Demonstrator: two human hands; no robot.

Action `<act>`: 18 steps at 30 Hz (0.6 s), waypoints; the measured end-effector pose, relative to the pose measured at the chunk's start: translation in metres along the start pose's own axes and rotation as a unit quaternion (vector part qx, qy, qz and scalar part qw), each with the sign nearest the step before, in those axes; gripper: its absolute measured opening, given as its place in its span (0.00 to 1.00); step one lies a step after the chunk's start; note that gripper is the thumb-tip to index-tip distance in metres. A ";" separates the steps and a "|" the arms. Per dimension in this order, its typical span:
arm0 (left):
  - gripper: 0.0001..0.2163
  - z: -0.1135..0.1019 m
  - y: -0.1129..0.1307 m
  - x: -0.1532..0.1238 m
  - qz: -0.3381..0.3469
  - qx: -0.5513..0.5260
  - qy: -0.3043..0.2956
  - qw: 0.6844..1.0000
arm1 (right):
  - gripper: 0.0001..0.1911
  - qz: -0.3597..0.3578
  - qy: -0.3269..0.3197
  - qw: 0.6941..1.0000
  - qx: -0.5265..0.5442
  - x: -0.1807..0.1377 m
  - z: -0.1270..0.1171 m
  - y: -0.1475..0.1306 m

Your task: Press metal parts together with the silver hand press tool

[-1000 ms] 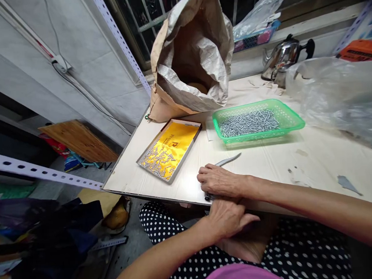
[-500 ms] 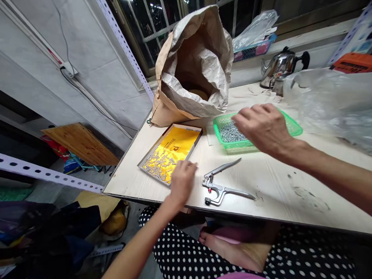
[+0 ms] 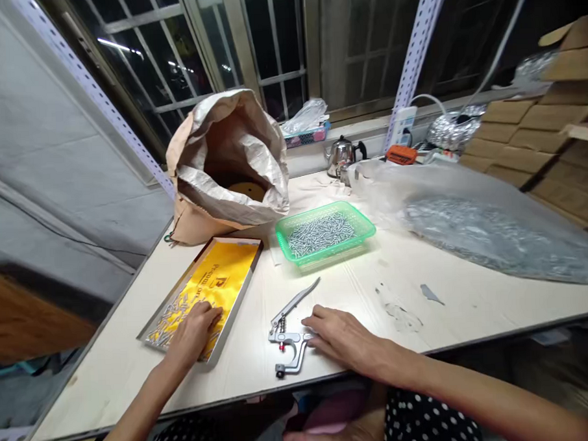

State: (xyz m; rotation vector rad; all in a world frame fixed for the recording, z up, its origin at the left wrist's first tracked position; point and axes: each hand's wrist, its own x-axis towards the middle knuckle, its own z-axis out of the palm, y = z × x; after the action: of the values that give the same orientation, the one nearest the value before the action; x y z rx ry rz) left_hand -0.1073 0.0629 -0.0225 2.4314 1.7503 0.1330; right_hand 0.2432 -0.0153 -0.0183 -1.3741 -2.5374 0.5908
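Observation:
Snap pliers [image 3: 290,341] with silver handles lie on the table, one handle sticking up and to the right. My right hand [image 3: 345,340] has its fingers closed around the other handle, whose end is hidden under it. My left hand [image 3: 195,330] is over a shallow tray [image 3: 250,274] lined with yellow cloth, its fingers curled down at small silver metal pieces [image 3: 169,320]; whatever is between the fingertips cannot be made out. A green plastic basket [image 3: 334,248] behind the pliers holds a heap of similar silver pieces [image 3: 318,234].
A large open paper sack [image 3: 186,212] stands behind the tray. A steel kettle [image 3: 341,158] and an orange box [image 3: 401,155] are at the back. Clear plastic bags of parts [image 3: 489,238] cover the right side, before stacked cardboard boxes [image 3: 519,132]. The table's front edge runs below my hands.
My right hand has come down from over the green basket to the pliers' handle. My left hand has moved farther over the tray. The view has turned to the right.

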 end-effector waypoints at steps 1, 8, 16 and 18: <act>0.17 0.000 -0.001 -0.002 0.001 -0.004 0.001 1.000 | 0.08 0.002 0.009 1.000 0.005 -0.001 -0.001 0.000; 0.11 -0.005 -0.001 0.003 -0.153 -0.184 0.114 0.964 | 0.11 -0.072 0.087 0.988 0.101 0.039 -0.016 -0.018; 0.19 -0.032 0.047 -0.004 -0.251 -0.571 0.117 0.773 | 0.11 -0.092 0.147 0.930 0.325 0.157 0.000 -0.073; 0.17 -0.034 0.050 -0.007 -0.254 -0.587 0.121 0.759 | 0.08 -0.103 0.136 0.929 0.329 0.173 0.007 -0.084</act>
State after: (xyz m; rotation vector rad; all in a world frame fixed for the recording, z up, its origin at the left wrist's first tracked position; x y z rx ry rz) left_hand -0.0683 0.0425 0.0198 1.0266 1.5442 1.1151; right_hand 0.0822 0.0865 0.0090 -0.8628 -1.9524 1.0080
